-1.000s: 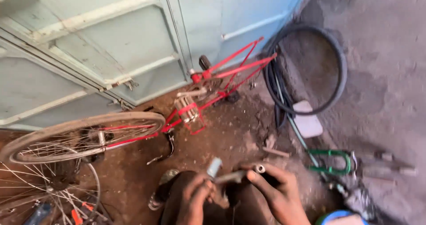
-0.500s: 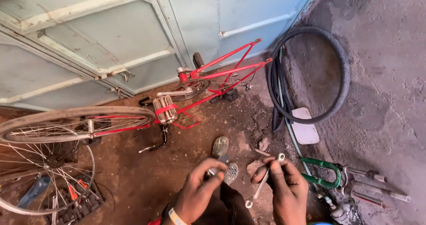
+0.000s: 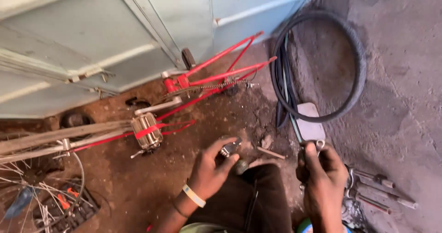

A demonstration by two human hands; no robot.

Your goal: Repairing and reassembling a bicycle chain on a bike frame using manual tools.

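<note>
Head view: left hand (image 3: pixel 209 171) pinching small metal part (image 3: pixel 230 148); right hand (image 3: pixel 322 175) at 3 o'clock, fisted around slim metal tool (image 3: pixel 319 144); red bicycle frame (image 3: pixel 216 74) at 11 o'clock.

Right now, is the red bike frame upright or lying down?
Lying down. The red bike frame is flat on the dirt ground by the pale blue door, its pedal sticking up.

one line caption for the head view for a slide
Left hand pinches a small metal part; right hand grips a spanner beside a red bicycle frame.
</note>
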